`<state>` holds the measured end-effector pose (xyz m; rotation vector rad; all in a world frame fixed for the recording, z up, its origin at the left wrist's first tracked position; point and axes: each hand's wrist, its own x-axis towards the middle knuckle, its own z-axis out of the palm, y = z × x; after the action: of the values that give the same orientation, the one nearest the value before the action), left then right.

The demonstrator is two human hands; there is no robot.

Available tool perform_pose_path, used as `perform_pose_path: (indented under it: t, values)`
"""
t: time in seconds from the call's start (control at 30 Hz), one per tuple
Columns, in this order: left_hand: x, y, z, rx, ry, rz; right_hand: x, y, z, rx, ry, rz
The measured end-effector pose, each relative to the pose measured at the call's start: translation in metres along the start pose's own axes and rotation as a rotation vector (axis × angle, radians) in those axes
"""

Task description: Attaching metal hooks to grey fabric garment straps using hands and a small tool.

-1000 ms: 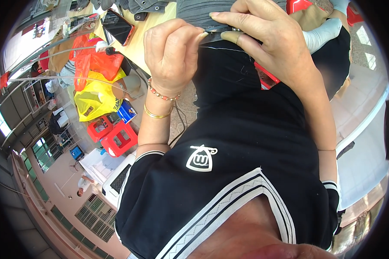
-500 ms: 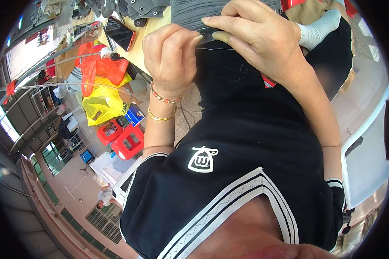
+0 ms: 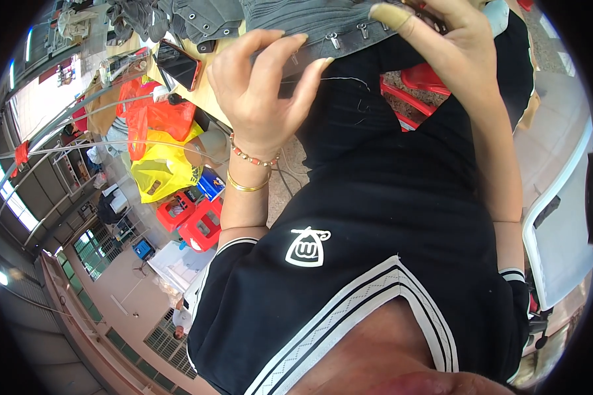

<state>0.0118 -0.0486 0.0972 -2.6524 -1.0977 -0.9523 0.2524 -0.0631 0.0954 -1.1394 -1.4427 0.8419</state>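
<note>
Now, left hand (image 3: 263, 85): raised just beside the edge of the gray cloth, with the fingers curved and the thumb set well apart from the forefinger; a wide grip is shown, and cloth is seen through the gap.
Right hand (image 3: 461, 56): thumb laid at or just over the cloth's edge; the fingers are partly cut off by the upper border, so whether the grip is closed on anything cannot be told.
Gray cloth (image 3: 303, 18): spread in pleats at the top of the view, between and beyond the hands, its near edge above the black-clad lap.
Metal hooks (image 3: 334, 41): spaced in a row along that edge.
Surface (image 3: 212, 89): pale wood, by which a dark phone (image 3: 178, 64) with a red rim and gray eyeleted fabric (image 3: 207, 25) are carried.
Left wrist: circled by a beaded bracelet (image 3: 252, 158) and a gold bangle (image 3: 247, 187).
Floor side, left: red bag (image 3: 158, 118) and yellow bag (image 3: 158, 174) are seen above red stools (image 3: 201, 227).
</note>
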Motion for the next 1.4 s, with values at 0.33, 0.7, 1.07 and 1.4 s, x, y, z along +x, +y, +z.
perform_pose_path:
  t: [0.33,0.7,1.07,1.4]
  values:
    - [0.016,0.024,-0.003,0.072,-0.121,-0.067,-0.011,0.033,-0.001,0.086,0.037,-0.022]
    - [0.021,0.034,-0.008,0.058,-0.114,-0.073,-0.021,0.035,-0.009,0.181,0.091,-0.027]
    - [0.029,0.039,-0.011,0.055,-0.124,-0.102,-0.025,0.039,-0.011,0.216,0.023,-0.030]
    - [0.028,0.040,-0.009,0.027,-0.098,-0.104,-0.027,0.040,-0.008,0.210,0.008,-0.014]
